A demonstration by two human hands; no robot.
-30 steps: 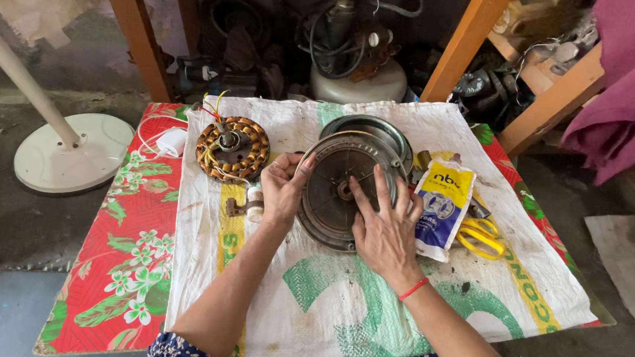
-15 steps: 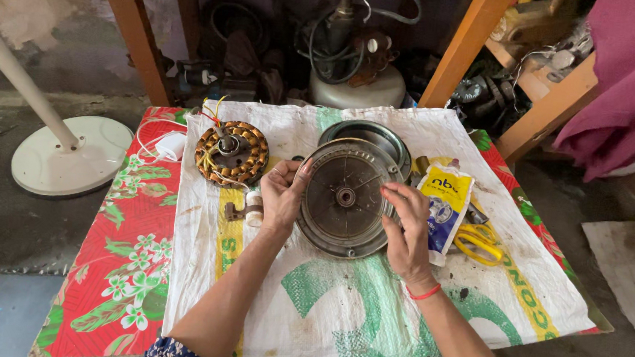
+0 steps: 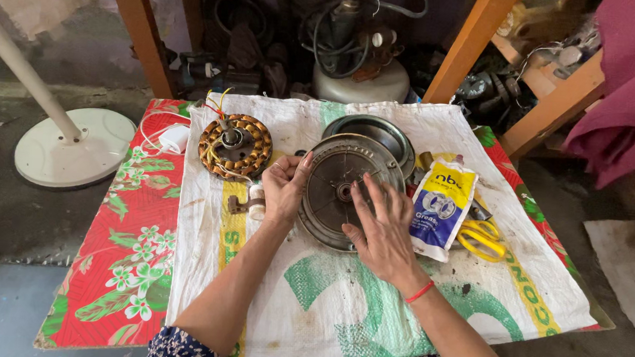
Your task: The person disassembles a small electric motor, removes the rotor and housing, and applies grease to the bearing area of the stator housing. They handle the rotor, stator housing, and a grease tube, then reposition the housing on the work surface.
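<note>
A round grey metal motor cover is held tilted on the white sack. My left hand grips its left rim, thumb and fingers curled over the edge. My right hand lies across its lower right face, fingers spread toward the centre hole and thumb at the lower rim. A second round metal cover lies just behind it. A stator with copper windings and coloured wires sits to the left of my left hand.
A blue, white and yellow grease pouch and yellow scissors lie right of the cover. A small white part sits by my left wrist. The red floral cloth shows under the sack. A white fan base stands on the floor at left.
My right hand has slid from the cover's right rim onto its face. My left hand has stayed on the left rim, and the cover has shifted slightly.
</note>
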